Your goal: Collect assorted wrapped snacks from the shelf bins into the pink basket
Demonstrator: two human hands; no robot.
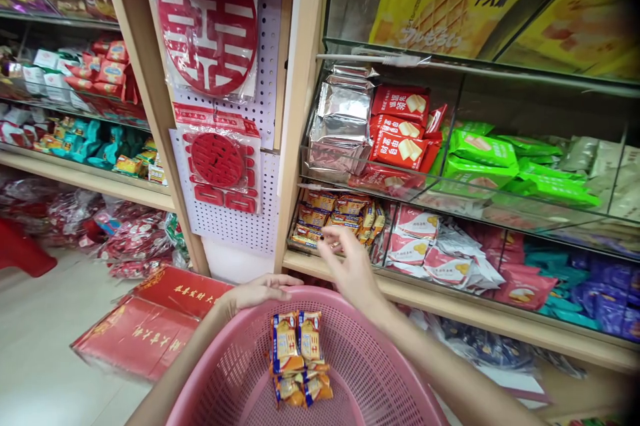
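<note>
A pink mesh basket (365, 373) sits low in front of me, with several orange-and-blue snack packets (297, 353) lying inside. My left hand (260, 291) grips the basket's far rim, fingers closed over it. My right hand (350, 266) reaches over the rim toward a clear shelf bin of matching orange snack packets (335, 213), fingers loosely spread near the bin's front, holding nothing that I can see.
Clear bins hold silver packs (343, 123), red cracker packs (400, 133), green packs (500, 159) and red-white packs (430, 246). Yellow boxes (450, 6) stand above. Red decorations (215, 33) hang on a pegboard. Red boxes (145, 326) lie on the floor at left.
</note>
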